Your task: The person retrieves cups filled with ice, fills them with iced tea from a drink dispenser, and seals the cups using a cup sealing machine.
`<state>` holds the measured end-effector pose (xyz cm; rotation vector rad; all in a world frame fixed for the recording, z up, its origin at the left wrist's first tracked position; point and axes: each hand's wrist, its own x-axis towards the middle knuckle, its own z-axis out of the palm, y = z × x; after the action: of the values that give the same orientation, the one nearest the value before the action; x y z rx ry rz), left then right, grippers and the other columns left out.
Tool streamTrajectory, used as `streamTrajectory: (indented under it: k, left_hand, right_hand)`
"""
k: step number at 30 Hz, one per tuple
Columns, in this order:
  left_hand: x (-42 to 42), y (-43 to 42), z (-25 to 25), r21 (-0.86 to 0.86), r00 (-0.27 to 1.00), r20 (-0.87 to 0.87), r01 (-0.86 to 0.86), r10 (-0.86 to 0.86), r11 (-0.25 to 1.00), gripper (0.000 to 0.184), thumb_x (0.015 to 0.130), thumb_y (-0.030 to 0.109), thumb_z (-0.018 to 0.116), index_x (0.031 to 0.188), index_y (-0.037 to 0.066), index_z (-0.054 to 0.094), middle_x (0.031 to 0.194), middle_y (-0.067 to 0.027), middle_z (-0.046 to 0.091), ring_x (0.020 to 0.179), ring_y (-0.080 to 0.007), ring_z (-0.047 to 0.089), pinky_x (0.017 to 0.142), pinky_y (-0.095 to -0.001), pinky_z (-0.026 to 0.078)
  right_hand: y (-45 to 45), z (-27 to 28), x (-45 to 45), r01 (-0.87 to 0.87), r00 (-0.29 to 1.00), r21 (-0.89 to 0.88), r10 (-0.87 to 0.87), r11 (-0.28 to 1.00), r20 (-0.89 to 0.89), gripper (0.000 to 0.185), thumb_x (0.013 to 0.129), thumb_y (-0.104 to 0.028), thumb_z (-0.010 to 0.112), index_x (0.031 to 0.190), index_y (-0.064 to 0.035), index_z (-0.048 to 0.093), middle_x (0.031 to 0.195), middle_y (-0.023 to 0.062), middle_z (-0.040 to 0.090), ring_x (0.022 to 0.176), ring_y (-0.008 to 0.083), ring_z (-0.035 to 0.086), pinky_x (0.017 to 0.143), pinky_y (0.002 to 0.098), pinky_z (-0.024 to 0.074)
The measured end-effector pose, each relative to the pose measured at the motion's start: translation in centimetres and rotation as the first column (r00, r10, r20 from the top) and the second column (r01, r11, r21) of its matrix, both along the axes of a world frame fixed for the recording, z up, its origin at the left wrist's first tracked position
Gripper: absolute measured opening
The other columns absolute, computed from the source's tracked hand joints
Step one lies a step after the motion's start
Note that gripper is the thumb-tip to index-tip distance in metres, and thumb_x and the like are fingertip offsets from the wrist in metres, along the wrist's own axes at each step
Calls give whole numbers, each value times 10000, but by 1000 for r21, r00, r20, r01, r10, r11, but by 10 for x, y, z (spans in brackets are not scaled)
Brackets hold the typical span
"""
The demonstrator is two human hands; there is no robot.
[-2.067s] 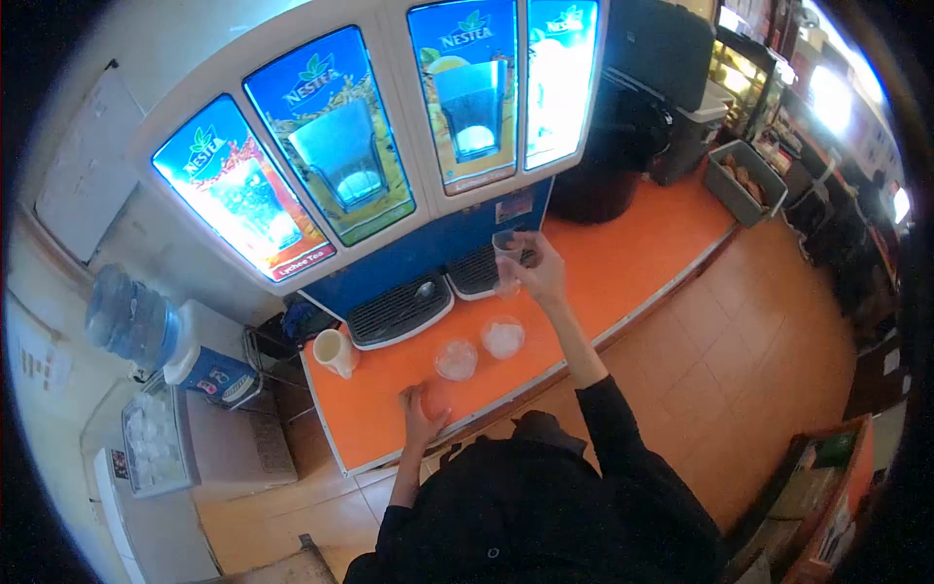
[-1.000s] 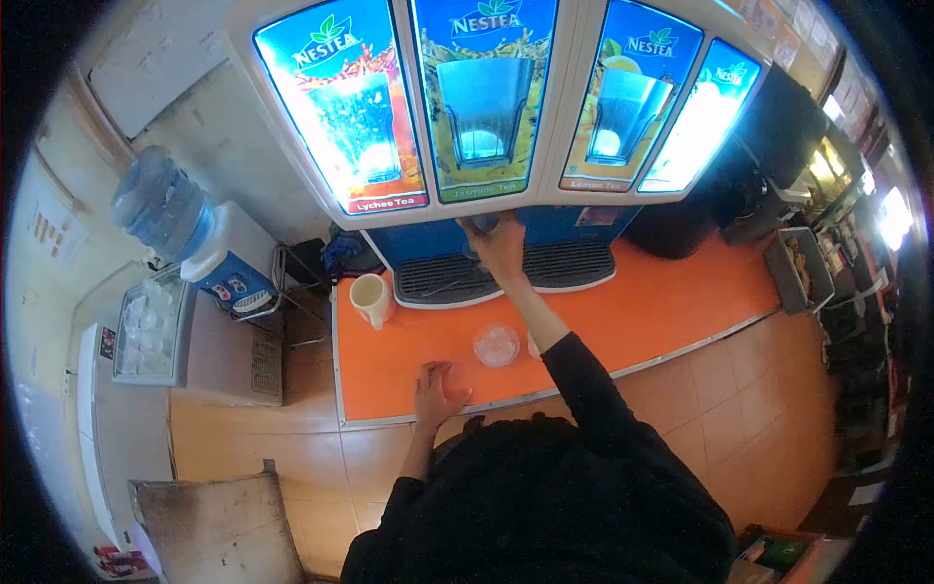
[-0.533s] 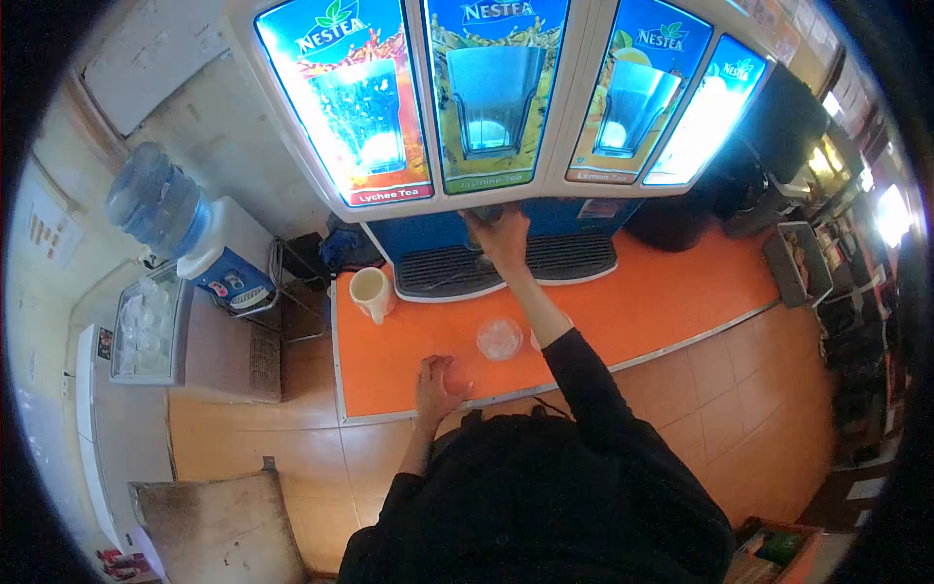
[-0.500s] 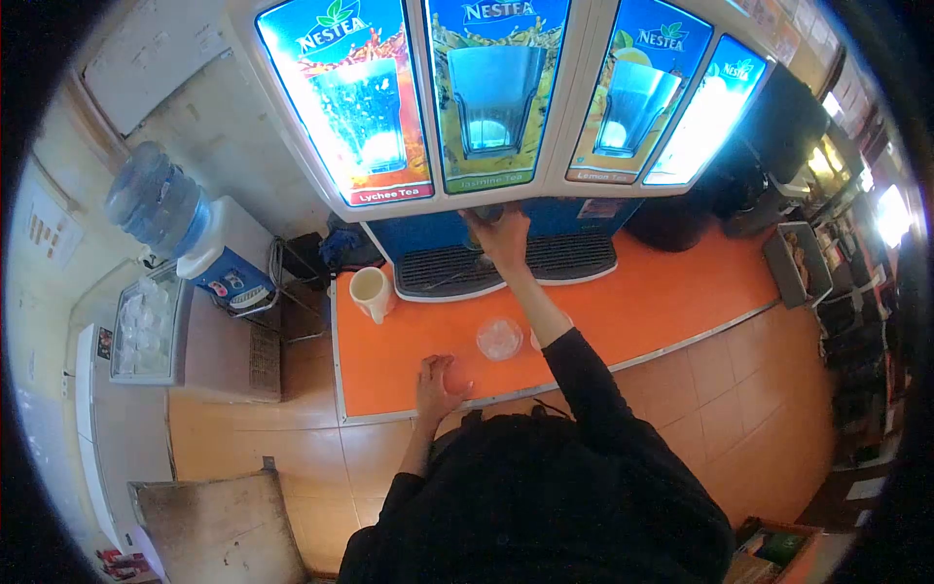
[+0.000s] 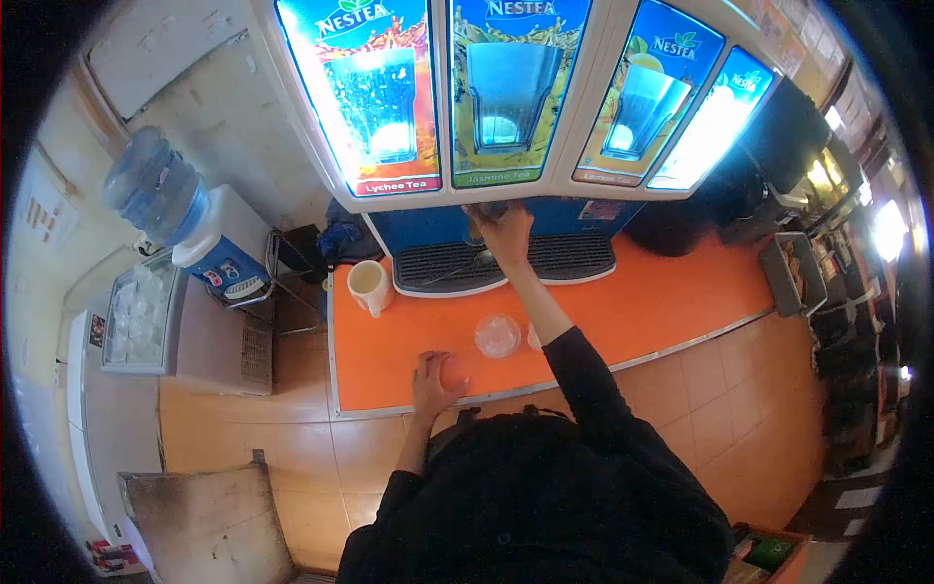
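My right hand now grips a cup under the dispenser; my left hand still clasps a tumbler before it.

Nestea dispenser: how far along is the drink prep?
Done: ice sits in the plastic cup on the counter.
In hand: right hand is under the dispenser, near its Jasmine Tea panel; no pour visible. Left hand has its grip around a clear cup, contents unclear.
Probably left: filling the iced cup, which shows no obvious tea.
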<state>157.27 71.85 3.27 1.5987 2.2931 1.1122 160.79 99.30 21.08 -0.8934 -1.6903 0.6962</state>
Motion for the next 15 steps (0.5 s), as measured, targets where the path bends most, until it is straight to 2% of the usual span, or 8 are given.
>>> streamTrajectory:
  k: [6,10,12,15]
  left_hand:
    - [0,0,-1,34,999,-52,-2,4,999,579,628,337,764,1113,102,553,1156,-90,480,1084,-281,493,843,-430,427]
    - [0,0,1,4,1000,-25,-2,2,1000,576,633,350,757,1112,101,555,1157,-91,479,1091,-280,490,843,-425,424]
    - [0,0,1,-4,1000,-22,-7,7,1000,574,637,355,754,1111,100,555,1155,-92,481,1090,-281,490,842,-426,424]
    - [0,1,0,17,1000,2,-3,3,1000,574,640,360,750,1114,102,555,1154,-92,481,1085,-280,495,839,-427,426]
  right_hand:
    - [4,-5,-2,8,999,109,-4,994,-41,563,628,-265,827,1044,5,561,948,208,645,907,375,625,752,406,516]
    - [1,-1,0,-27,996,83,33,996,-78,572,626,-262,829,1048,8,553,966,208,642,912,371,625,760,401,516]
    - [-3,3,3,-4,1000,-7,3,1000,-16,565,628,-257,828,1045,7,553,968,210,641,901,372,626,765,403,511]
    - [-1,0,2,18,1000,67,-18,998,-2,543,630,-249,827,1027,8,561,941,202,649,879,368,632,761,402,508]
